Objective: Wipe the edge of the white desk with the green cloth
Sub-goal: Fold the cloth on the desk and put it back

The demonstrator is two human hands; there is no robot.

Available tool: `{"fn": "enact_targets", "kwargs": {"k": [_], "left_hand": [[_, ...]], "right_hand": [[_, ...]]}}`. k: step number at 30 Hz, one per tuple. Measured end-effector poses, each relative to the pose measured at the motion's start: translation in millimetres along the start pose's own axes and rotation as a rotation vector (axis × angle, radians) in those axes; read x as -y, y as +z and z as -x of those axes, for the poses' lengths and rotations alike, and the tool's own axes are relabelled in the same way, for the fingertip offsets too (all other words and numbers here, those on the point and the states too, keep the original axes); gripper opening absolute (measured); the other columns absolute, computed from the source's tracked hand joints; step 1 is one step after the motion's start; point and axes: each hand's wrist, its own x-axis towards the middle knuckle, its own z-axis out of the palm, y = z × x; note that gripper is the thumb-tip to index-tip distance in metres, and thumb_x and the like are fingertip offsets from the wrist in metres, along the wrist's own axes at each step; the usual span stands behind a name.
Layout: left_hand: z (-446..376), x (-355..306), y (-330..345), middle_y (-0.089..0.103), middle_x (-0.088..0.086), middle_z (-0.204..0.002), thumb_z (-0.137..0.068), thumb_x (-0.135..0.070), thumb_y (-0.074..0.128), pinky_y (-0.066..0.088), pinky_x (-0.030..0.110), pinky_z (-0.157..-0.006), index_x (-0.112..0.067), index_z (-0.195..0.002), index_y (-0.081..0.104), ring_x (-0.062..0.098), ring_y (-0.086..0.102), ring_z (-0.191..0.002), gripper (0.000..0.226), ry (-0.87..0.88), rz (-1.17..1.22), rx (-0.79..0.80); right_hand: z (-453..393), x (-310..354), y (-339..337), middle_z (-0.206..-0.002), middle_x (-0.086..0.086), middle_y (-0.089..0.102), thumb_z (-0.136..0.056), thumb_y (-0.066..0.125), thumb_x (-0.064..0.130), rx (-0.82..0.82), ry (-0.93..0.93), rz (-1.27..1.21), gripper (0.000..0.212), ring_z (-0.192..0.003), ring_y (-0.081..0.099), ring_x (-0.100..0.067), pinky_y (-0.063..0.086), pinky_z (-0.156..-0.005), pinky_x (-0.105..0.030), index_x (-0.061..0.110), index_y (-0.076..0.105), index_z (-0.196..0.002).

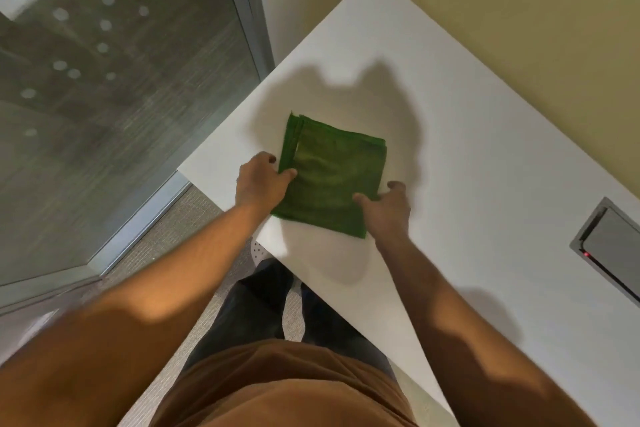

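A folded green cloth (329,177) lies flat on the white desk (450,135), close to its near edge. My left hand (261,180) pinches the cloth's left side, thumb on top. On the right, my right hand (388,208) rests at the cloth's lower right corner, thumb on the fabric and fingers spread on the desk beside it. The desk's near edge runs diagonally from the left corner (180,168) down toward my body.
A grey metal cable hatch (609,246) with a small red light is set into the desk at the right. A glass wall with a metal frame (242,10) stands left of the desk. A yellowish wall borders the desk's far side. My legs stand against the near edge.
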Motion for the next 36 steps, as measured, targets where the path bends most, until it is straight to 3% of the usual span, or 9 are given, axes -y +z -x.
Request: {"fn": "enact_targets", "kwargs": {"k": [5,9,14,17,24,27,31,33,36], "left_hand": [[7,5,6,0.070,-0.005,-0.094,-0.093,-0.037,0.079,0.049,0.026,-0.066,-0.010,-0.110,0.073,0.024,0.068,-0.098,0.033,-0.085,0.163,0.054],[4,2,9,0.075,0.010,-0.093,-0.090,-0.033,0.081,0.053,0.031,-0.067,-0.006,-0.095,0.074,0.029,0.072,-0.090,0.028,-0.083,0.121,0.060],[15,13,8,0.080,0.006,-0.101,-0.089,-0.024,0.081,0.063,0.045,-0.089,-0.015,-0.112,0.079,0.028,0.075,-0.094,0.025,-0.067,0.205,0.039],[20,19,6,0.081,0.011,-0.113,-0.100,-0.020,0.068,0.062,0.049,-0.095,-0.011,-0.124,0.077,0.032,0.076,-0.102,0.027,-0.038,0.231,-0.024],[26,20,5,0.081,0.012,-0.111,-0.099,-0.023,0.073,0.060,0.041,-0.092,-0.009,-0.121,0.078,0.032,0.075,-0.102,0.027,0.104,0.152,0.000],[25,18,5,0.081,0.013,-0.112,-0.096,-0.024,0.077,0.060,0.041,-0.092,-0.008,-0.121,0.078,0.033,0.075,-0.101,0.029,0.091,0.177,0.033],[20,18,1,0.079,0.016,-0.112,-0.094,-0.028,0.080,0.064,0.050,-0.092,-0.007,-0.120,0.073,0.033,0.077,-0.096,0.034,0.022,0.255,0.130],[21,15,-2,0.077,0.012,-0.107,-0.093,-0.037,0.080,0.065,0.046,-0.082,-0.012,-0.112,0.066,0.029,0.076,-0.090,0.034,0.041,0.238,0.166],[26,5,-10,0.056,0.004,-0.111,-0.084,-0.056,0.082,0.048,0.022,-0.067,-0.017,-0.110,0.050,0.020,0.059,-0.095,0.057,0.282,0.097,-0.044]], "right_hand": [[14,3,7,-0.114,-0.006,0.073,-0.086,0.082,0.022,0.072,0.025,-0.185,0.040,-0.103,0.072,-0.028,0.063,-0.087,-0.044,0.013,0.067,-0.122],[37,25,10,-0.089,0.002,0.065,-0.085,0.070,0.011,-0.130,-0.278,-0.059,0.030,-0.081,0.067,-0.018,0.057,-0.069,-0.036,0.025,0.059,-0.110],[67,41,53,-0.126,-0.007,0.059,-0.092,0.062,0.007,0.029,-0.652,0.243,0.045,-0.102,0.065,-0.025,0.059,-0.084,-0.041,0.016,0.058,-0.136],[68,37,69,-0.134,-0.009,0.059,-0.102,0.060,0.022,0.185,-0.602,0.366,0.047,-0.118,0.062,-0.027,0.054,-0.098,-0.040,0.013,0.052,-0.147],[44,32,69,-0.151,-0.009,0.045,-0.101,0.063,0.019,-0.017,-0.331,0.169,0.057,-0.136,0.047,-0.029,0.045,-0.112,-0.044,0.017,0.043,-0.153],[34,45,65,-0.134,-0.007,0.062,-0.093,0.075,0.028,0.054,-0.172,0.020,0.063,-0.118,0.063,-0.026,0.055,-0.093,-0.039,0.017,0.048,-0.149],[29,56,47,-0.101,0.001,0.074,-0.090,0.075,0.029,0.230,-0.174,-0.050,0.024,-0.094,0.073,-0.025,0.056,-0.068,-0.029,0.021,0.069,-0.111],[32,59,29,-0.108,-0.001,0.073,-0.094,0.071,0.026,0.307,-0.193,-0.022,0.029,-0.099,0.072,-0.024,0.059,-0.073,-0.032,0.021,0.066,-0.122],[42,55,-7,-0.121,-0.006,0.073,-0.098,0.070,0.020,0.391,-0.237,0.032,0.036,-0.107,0.073,-0.028,0.063,-0.093,-0.047,0.022,0.060,-0.132]]}}
